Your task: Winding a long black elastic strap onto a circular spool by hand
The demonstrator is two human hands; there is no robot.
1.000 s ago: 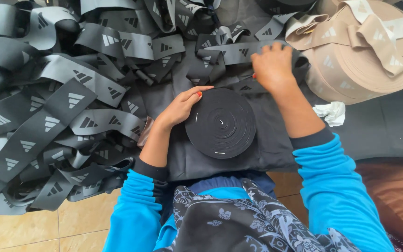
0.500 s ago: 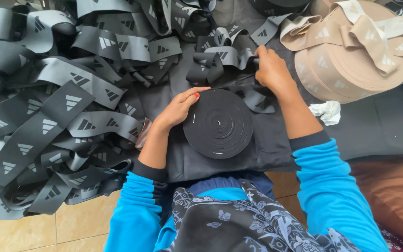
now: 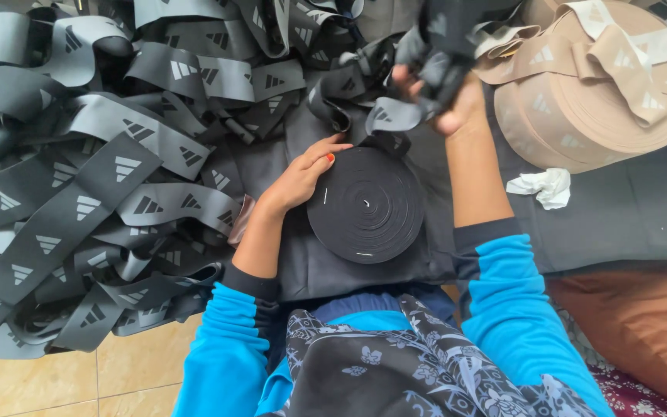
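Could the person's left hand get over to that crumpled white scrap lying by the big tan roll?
Probably not easily. The left hand rests on the black roll, and the raised right forearm stands between it and the white scrap. The right hand, gripping black band, is nearer.

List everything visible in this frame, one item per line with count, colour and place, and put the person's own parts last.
Black band roll: one, black, flat wound disc, centre, on the dark cloth.
Loose band heap: one tangled pile, dark grey with pale triangle marks, left and top.
Tan band roll: one, beige, upper right, loose end draped over it.
Dark cloth: one, charcoal, spread under both rolls.
Crumpled paper: one, white, on the cloth below the tan roll.
Brown cushion: one, brown, lower right.
Tiled floor: beige, lower left.
Patterned fabric: one, black with pale flowers, bottom centre.
Left hand: blue sleeve, resting on the black roll's left edge.
Right hand: blue sleeve, raised, gripping a bunch of loose dark band.
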